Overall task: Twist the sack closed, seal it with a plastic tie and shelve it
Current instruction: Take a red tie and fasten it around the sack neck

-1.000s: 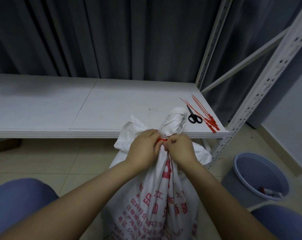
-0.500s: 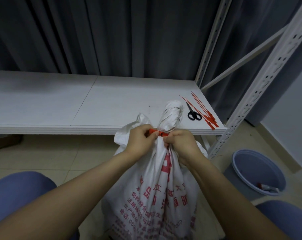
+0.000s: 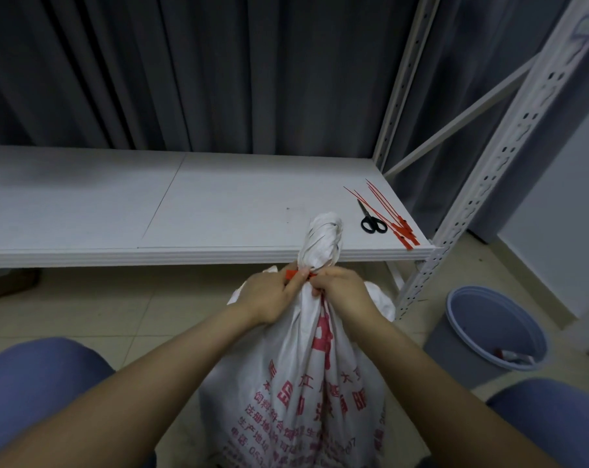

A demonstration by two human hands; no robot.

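Note:
A white woven sack (image 3: 306,383) with red printing stands on the floor between my knees, its top twisted into a tight neck (image 3: 322,243) that rises in front of the shelf edge. A red plastic tie (image 3: 295,274) wraps the base of the neck. My left hand (image 3: 269,295) pinches the tie's red end on the left. My right hand (image 3: 343,292) grips the tie and the neck on the right. Both hands touch at the neck.
The white shelf board (image 3: 219,204) lies just beyond the sack. Black scissors (image 3: 370,222) and several spare red ties (image 3: 392,217) lie at its right end by the perforated steel upright (image 3: 489,184). A blue bin (image 3: 485,336) stands on the floor at right.
The tie's red end now shows farther out to the left of my left hand. The twisted neck stands straighter and higher against the shelf edge.

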